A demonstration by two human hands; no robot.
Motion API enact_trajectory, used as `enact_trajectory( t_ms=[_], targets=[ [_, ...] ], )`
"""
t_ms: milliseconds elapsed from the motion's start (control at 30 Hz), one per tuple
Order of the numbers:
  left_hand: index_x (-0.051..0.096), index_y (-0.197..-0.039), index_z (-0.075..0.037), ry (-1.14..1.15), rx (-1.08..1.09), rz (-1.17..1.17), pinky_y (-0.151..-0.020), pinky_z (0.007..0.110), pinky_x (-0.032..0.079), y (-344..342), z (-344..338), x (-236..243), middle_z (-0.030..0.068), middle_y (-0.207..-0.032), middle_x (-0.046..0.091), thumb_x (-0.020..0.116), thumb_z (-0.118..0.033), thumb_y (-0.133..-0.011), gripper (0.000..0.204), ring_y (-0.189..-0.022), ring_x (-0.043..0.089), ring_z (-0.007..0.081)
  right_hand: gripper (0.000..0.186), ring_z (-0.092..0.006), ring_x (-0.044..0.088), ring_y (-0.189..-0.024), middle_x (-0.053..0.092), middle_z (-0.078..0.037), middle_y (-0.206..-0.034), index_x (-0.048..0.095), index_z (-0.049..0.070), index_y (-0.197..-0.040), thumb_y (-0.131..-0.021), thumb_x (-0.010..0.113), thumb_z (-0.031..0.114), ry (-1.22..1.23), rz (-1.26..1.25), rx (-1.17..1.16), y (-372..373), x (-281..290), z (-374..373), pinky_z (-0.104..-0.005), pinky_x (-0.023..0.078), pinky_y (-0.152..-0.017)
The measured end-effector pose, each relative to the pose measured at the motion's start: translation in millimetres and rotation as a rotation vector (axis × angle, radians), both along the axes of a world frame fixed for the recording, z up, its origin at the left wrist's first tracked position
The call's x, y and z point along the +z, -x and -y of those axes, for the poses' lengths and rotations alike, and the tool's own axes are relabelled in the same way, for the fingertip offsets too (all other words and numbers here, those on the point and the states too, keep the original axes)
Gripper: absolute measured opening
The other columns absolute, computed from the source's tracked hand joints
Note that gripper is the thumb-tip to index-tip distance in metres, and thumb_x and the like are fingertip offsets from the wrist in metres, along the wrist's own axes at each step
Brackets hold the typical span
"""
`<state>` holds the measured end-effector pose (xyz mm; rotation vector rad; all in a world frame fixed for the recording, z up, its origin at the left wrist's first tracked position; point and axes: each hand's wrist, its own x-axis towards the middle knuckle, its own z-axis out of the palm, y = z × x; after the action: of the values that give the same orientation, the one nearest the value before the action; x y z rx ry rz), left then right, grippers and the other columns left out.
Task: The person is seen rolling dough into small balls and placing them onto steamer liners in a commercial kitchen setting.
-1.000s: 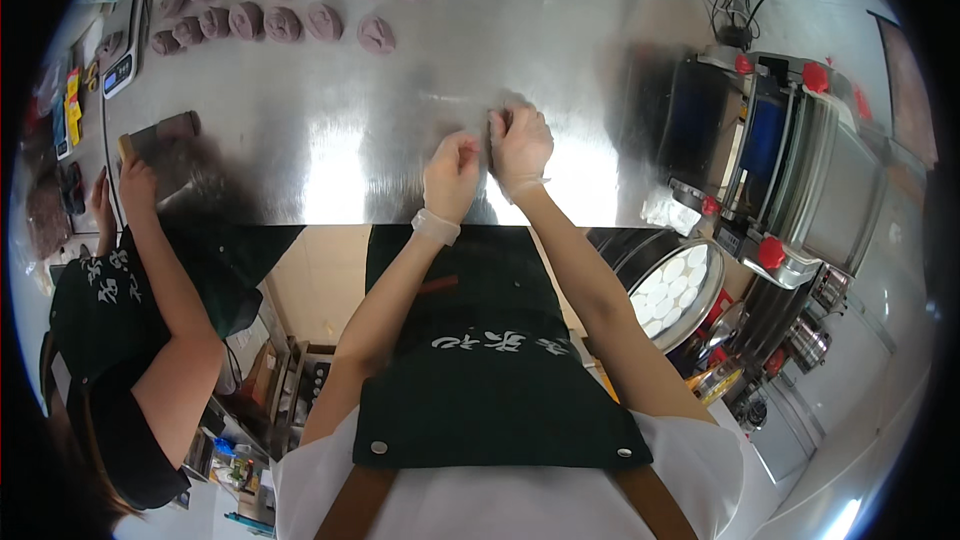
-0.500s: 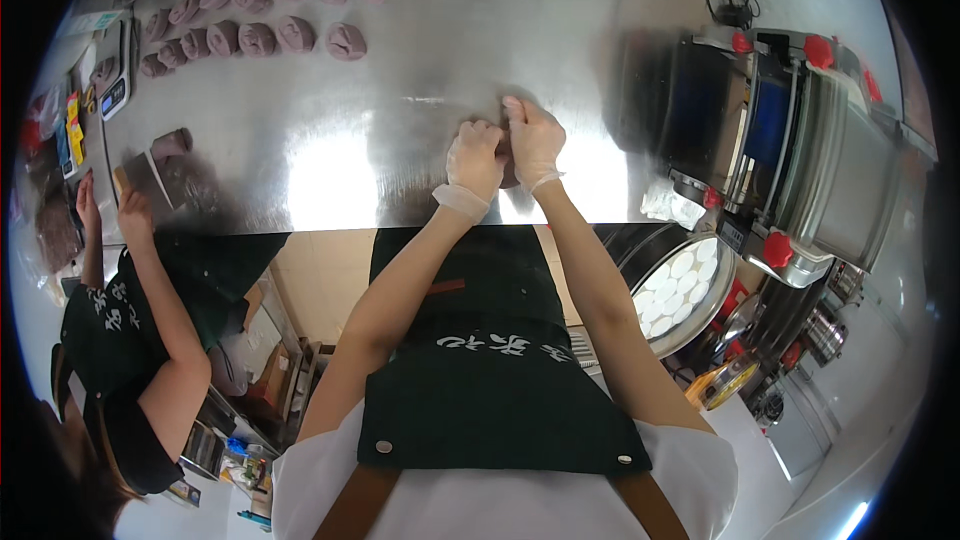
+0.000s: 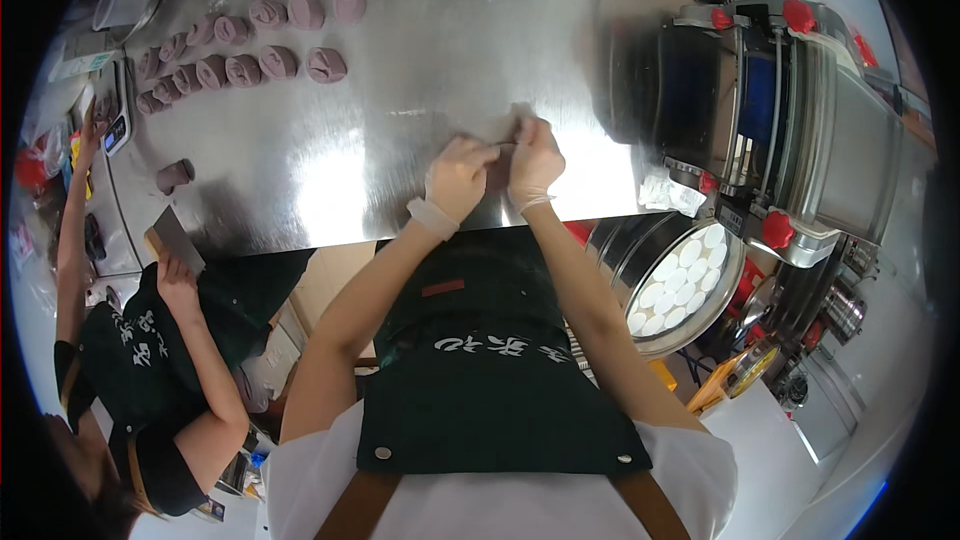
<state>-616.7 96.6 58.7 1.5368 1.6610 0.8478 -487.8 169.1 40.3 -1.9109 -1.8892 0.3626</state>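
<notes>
My left hand [image 3: 458, 180] and my right hand [image 3: 536, 166], both in thin clear gloves, are close together above the metal table near its front edge. Their fingers are closed around a small piece of purple dough [image 3: 499, 162], mostly hidden and blurred by motion. At the upper left, several shaped purple dough pieces [image 3: 243, 70] lie in two rows. A separate short dough roll [image 3: 175, 176] sits nearer the co-worker on the left.
The co-worker's hand [image 3: 178, 282] holds a scraper [image 3: 176, 240]; the other arm reaches toward a scale [image 3: 118, 130]. At right stands a roller machine [image 3: 760, 120] with red knobs. Below it a round steamer tray [image 3: 640, 342] holds several white discs. A crumpled white cloth [image 3: 672, 192] lies beside the machine.
My hands have moved slightly apart at the fingers, still around the dough. The co-worker has drawn the scraper back from the dough roll and stretched the other arm toward the scale. The view has shifted slightly.
</notes>
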Motion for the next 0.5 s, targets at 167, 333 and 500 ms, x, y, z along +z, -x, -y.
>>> enact_trajectory(
  t_ms=[167, 333, 500],
  targets=[
    [0.071, -0.104, -0.008, -0.117, -0.355, -0.308, -0.099, 0.041, 0.047, 7, -42, 15, 0.0033, -0.101, 0.065, 0.070, -0.009, -0.076, 0.028, -0.102, 0.059, 0.0256, 0.025, -0.0305, 0.068, -0.061, 0.071, -0.016, -0.074, 0.067, 0.011, -0.090, -0.099, 0.056, 0.030, 0.310, -0.058, -0.249, -3, 15, 6, -0.0402, 0.054, -0.059],
    [0.071, -0.109, -0.009, -0.358, -0.424, -0.336, -0.107, 0.042, 0.044, 19, -14, 8, 0.0055, -0.106, 0.066, 0.061, -0.008, -0.084, 0.027, -0.111, 0.058, 0.0261, 0.020, -0.0324, 0.067, -0.069, 0.070, -0.013, -0.079, 0.067, 0.008, -0.097, -0.096, 0.062, 0.027, 0.165, -0.175, -0.237, 8, 18, 23, -0.0424, 0.054, -0.063],
    [0.067, -0.121, -0.003, -0.397, -0.358, -0.710, -0.113, 0.049, 0.039, 16, 24, 11, 0.0095, -0.132, 0.062, 0.053, -0.015, -0.090, 0.036, -0.133, 0.051, 0.0281, 0.018, -0.0315, 0.065, -0.082, 0.066, -0.009, -0.091, 0.065, 0.011, -0.104, -0.089, 0.067, 0.021, -0.155, 0.068, 0.068, 14, 2, 30, -0.0436, 0.053, -0.067]
  ],
)
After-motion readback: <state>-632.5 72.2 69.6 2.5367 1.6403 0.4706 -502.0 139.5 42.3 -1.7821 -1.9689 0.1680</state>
